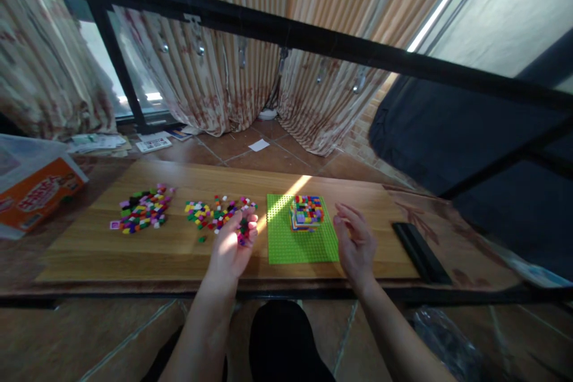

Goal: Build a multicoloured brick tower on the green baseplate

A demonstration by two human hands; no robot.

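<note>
My left hand (230, 248) is cupped palm up, fingers curled around several small building bricks (243, 231), dark green and pink among them. Just right of it lies a bright green studded baseplate (280, 248). On the plate stands a squat block of multicoloured bricks (307, 213), with mixed colours across its top and rows of colour along its sides. At the plate's right edge hovers my right hand (357, 242), loosely bent, with thumb and fingers apart and no brick visible in it. It does not touch the brick block.
Loose bricks lie in a middle pile (217, 212) and a left pile (145, 209) on the wooden board (179, 259). A plastic tub with an orange label (42, 194) stands far left. A long black object (421, 252) lies at right. A dark metal bar (286, 33) crosses beyond the table.
</note>
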